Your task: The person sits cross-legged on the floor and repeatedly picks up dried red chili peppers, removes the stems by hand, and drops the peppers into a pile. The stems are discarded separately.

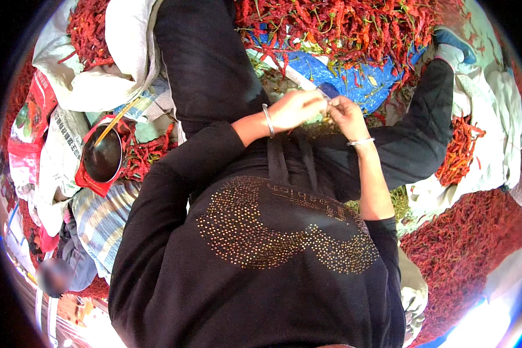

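My left hand point(298, 109) and my right hand point(348, 118) are close together above my lap, fingertips nearly meeting. Both are closed in a pinch, and whatever lies between the fingers is too small to make out. Each wrist wears a silver bangle. Just beyond the fingertips a small dark blue patch point(329, 90) shows, its kind unclear. A blue plastic sheet point(354, 81) lies past my hands, with loose stems on it. On and behind that sheet rises a large heap of dried red chilies point(342, 29).
On the left, a dark round bowl point(103, 156) in a red bag has a yellow stick point(113, 126) across it. White sacks point(64, 145) stand beside it. More chilies point(464, 255) spread at the lower right. Another person point(78, 261) is at the lower left.
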Demonstrator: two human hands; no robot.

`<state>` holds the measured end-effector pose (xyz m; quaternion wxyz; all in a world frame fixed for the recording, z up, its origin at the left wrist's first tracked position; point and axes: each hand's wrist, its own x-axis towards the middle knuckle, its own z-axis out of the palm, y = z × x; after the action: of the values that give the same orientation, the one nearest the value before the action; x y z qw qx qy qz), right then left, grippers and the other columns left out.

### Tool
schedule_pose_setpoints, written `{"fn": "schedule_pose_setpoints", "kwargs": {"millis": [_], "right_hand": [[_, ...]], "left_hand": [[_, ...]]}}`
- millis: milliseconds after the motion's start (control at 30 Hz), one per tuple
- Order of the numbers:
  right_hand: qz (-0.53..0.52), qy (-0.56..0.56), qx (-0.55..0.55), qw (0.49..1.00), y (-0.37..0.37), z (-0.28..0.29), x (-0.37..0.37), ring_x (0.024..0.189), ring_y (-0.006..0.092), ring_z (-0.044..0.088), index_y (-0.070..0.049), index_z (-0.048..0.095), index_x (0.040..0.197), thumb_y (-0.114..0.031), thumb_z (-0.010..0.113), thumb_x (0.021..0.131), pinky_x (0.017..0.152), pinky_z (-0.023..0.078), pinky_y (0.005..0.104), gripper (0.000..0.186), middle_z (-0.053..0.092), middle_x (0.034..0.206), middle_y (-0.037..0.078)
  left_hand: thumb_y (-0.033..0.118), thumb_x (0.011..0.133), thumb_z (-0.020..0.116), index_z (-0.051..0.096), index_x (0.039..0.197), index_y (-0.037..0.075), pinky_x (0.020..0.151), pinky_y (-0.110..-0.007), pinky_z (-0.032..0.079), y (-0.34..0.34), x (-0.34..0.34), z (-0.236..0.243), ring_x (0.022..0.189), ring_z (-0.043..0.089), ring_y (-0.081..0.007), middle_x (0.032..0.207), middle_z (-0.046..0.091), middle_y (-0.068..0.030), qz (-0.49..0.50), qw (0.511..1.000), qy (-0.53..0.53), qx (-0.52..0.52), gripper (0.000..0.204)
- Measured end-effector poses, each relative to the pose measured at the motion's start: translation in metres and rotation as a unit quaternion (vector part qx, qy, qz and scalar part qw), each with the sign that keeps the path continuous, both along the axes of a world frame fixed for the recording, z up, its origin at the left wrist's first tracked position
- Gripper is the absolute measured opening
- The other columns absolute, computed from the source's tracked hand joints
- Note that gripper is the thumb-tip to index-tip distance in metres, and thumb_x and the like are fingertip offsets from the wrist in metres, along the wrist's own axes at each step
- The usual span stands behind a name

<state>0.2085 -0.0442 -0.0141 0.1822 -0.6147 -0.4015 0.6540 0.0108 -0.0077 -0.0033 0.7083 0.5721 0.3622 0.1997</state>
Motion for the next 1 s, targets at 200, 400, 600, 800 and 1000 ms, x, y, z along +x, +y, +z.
{"fn": "schedule_pose_setpoints", "kwargs": {"millis": [200,400,600,800,1000], "right_hand": [[0.065,-0.341,0.376,0.859,0.075,-0.003,0.014,0.081,0.0305,0.058,-0.009,0.06,0.093,-0.013,0.058,0.078,0.071,0.047,0.0378,0.016,0.06,0.084,0.014],[0.134,-0.449,0.354,0.809,0.09,-0.018,0.024,0.074,0.0281,0.058,-0.01,0.057,0.095,-0.009,0.059,0.076,0.067,0.048,0.0362,0.019,0.057,0.083,0.011],[-0.111,-0.203,0.357,0.905,0.03,-0.01,0.025,0.071,0.0132,0.057,-0.004,0.056,0.09,0.005,0.056,0.076,0.067,0.046,0.0246,0.017,0.057,0.082,0.005],[-0.251,0.037,0.213,0.943,0.014,-0.001,0.007,0.083,0.0111,0.057,0.0,0.056,0.098,0.003,0.053,0.08,0.078,0.044,0.0228,0.019,0.058,0.095,0.004],[-0.208,-0.076,0.328,0.918,0.009,-0.003,0.0,0.081,0.0106,0.056,-0.004,0.063,0.096,-0.003,0.057,0.083,0.075,0.045,0.0225,0.014,0.058,0.09,0.001]], "left_hand": [[0.021,0.091,0.048,0.059,0.093,0.004,0.05,-0.017,0.03,0.021,-0.013,-0.019,0.056,0.038,-0.0022,0.063,0.045,0.0055,0.197,0.969,-0.057,-0.134,0.02],[0.022,0.092,0.046,0.06,0.091,0.005,0.046,-0.016,0.028,0.015,0.002,-0.016,0.05,0.036,-0.0023,0.062,0.047,0.0045,0.144,0.976,-0.036,-0.159,0.022],[0.021,0.09,0.049,0.063,0.092,0.005,0.046,-0.017,0.029,0.016,0.016,-0.023,0.051,0.037,-0.0024,0.063,0.048,0.0051,0.145,0.974,-0.018,-0.174,0.021],[0.024,0.088,0.052,0.064,0.096,0.005,0.047,-0.018,0.03,0.023,0.042,-0.028,0.054,0.039,-0.0026,0.066,0.049,0.0053,0.135,0.975,0.004,-0.177,0.024],[0.024,0.088,0.054,0.063,0.091,0.006,0.048,-0.018,0.032,0.027,0.048,-0.033,0.054,0.04,-0.0026,0.066,0.05,0.005,0.158,0.966,-0.033,-0.201,0.021]]}}
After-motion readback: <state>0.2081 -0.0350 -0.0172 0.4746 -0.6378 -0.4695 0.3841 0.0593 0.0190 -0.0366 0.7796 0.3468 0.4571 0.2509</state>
